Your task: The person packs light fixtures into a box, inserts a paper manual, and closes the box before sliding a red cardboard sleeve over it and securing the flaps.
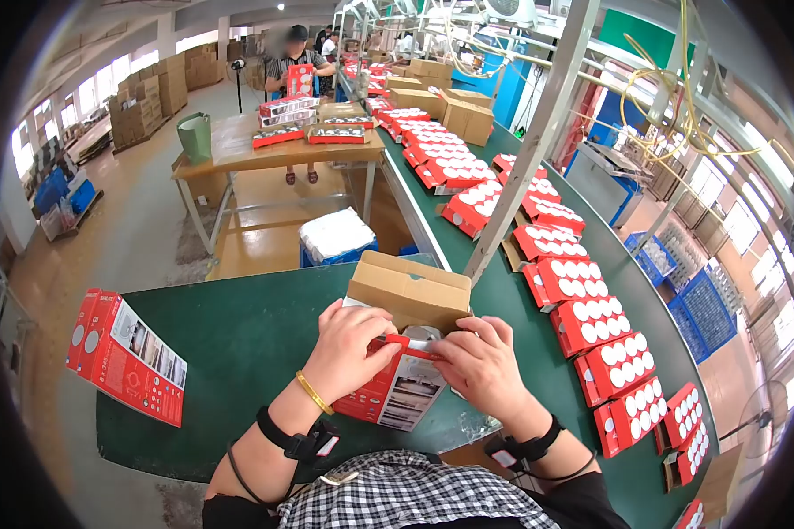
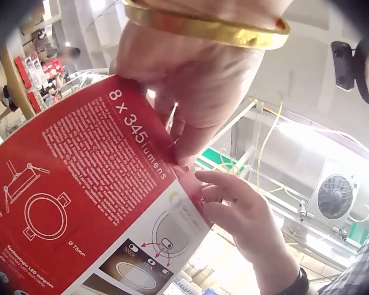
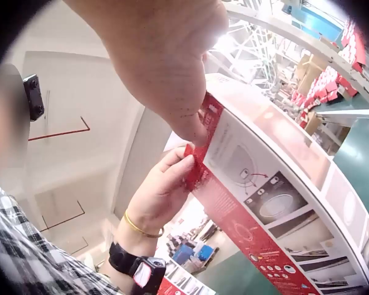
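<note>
A red-and-white printed cardboard light box (image 1: 406, 397) stands on the green table right before me, its top open. Behind the opening rises its brown inner lid flap (image 1: 410, 289). A silvery rounded item (image 1: 422, 333) shows inside at the top. My left hand (image 1: 348, 348) pinches the box's red top edge at the left. At the right corner of the same edge, my right hand (image 1: 485, 366) grips with thumb and bent fingers. From the left wrist, the box's panel (image 2: 80, 160) with "8 x 345 lumens" print faces the camera.
Another red box (image 1: 132, 357) lies at the table's left end. Rows of red boxes with white discs (image 1: 591, 326) line the green bench on the right, past a metal post (image 1: 529, 132). A person (image 1: 298, 66) stands behind a brown table (image 1: 229, 159) ahead.
</note>
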A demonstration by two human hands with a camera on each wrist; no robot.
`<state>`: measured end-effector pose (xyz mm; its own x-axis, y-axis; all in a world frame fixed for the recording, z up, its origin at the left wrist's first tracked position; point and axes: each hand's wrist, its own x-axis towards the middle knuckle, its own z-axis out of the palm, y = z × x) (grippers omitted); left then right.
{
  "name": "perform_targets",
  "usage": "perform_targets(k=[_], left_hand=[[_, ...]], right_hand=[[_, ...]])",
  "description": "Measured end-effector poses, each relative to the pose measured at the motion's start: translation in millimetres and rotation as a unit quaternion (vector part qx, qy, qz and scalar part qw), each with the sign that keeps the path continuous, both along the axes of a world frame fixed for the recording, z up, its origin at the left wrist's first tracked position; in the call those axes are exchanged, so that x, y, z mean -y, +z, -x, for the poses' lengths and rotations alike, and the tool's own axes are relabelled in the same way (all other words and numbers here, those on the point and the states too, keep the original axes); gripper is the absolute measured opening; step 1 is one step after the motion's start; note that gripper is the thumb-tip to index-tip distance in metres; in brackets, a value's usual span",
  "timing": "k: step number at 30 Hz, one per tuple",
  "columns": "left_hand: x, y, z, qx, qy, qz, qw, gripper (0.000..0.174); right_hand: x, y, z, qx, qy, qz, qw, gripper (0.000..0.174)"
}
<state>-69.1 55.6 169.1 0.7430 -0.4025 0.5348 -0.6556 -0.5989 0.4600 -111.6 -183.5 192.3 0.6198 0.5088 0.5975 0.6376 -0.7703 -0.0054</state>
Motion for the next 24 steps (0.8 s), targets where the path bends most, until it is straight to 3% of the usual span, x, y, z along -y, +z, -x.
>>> perform_targets(k=[5, 9, 16, 22, 23, 24], left_hand=[[-0.2, -3.4, 2.1, -0.062, -0.037, 0.009, 0.997, 0.016], [1.9, -3.7, 7.6, -0.055, -0.011, 0.013, 0.998, 0.016], [3.8, 2.2, 15.1, -0.061, -0.006, -0.032, 0.998, 0.017], [4.8, -1.2, 12.1, -0.056, -0.027, -0.058, 0.996, 0.022], [5.6, -2.5, 13.5, -0.058, -0.008, -0.070, 0.996, 0.023], [6.4, -5.0, 15.3, -0.047, 0.002, -0.061, 0.997, 0.024]], right_hand=[[-1.0, 9.9, 0.7, -0.060, 0.016, 0.016, 0.998, 0.026], [-1.6, 14.8, -0.6, -0.102, 0.024, 0.059, 0.993, 0.024], [-7.2, 21.0, 10.3, -0.084, 0.006, 0.019, 0.996, 0.011], [-3.1, 23.8, 2.0, -0.177, 0.021, 0.147, 0.973, 0.013], [-0.9, 25.4, 4.6, -0.170, 0.016, 0.146, 0.974, 0.013], [2.8, 26.3, 8.4, -0.149, 0.046, 0.016, 0.988, 0.016]])
